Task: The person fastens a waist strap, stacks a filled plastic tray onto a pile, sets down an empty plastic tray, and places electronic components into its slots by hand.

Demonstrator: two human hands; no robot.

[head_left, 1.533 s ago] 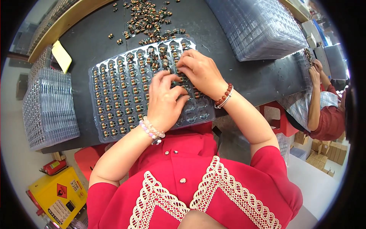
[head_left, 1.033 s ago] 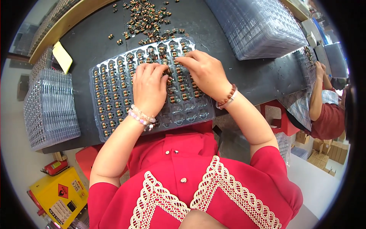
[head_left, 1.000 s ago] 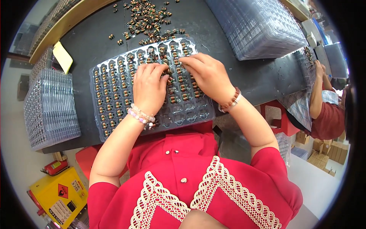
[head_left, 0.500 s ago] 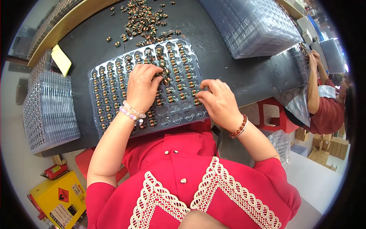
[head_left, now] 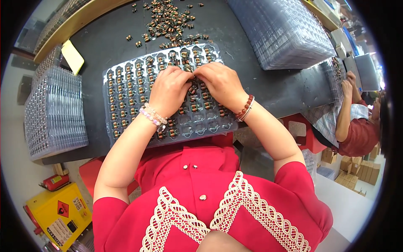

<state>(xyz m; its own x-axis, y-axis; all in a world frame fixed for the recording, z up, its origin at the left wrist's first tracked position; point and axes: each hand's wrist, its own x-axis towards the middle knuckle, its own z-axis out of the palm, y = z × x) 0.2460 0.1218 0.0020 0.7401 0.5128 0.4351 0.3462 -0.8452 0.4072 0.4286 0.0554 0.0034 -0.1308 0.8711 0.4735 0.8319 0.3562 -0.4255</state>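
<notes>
A clear plastic blister tray [head_left: 189, 131] lies on the dark table in front of me, its pockets largely filled with small copper-wound coils [head_left: 124, 114]. Several pockets along the near right part hold nothing. Over the tray's upper middle, my left hand [head_left: 170, 92] and my right hand [head_left: 224, 86] come together, thumbs and fingers pinched and tips meeting. Whatever sits between those fingertips is hidden. Loose coils [head_left: 192, 90] lie in a heap on the tray just under and between the hands.
Beyond the tray spreads a pile of loose coils [head_left: 170, 21]. Tall stacks of clear trays stand at the far right [head_left: 289, 42] and at the left [head_left: 56, 113], a yellow card [head_left: 72, 57] near the left one. A co-worker's arm [head_left: 345, 105] shows at the right.
My right hand has moved from the tray's right side up and left to meet my left hand. The left hand has shifted only slightly. The view has tilted a little.
</notes>
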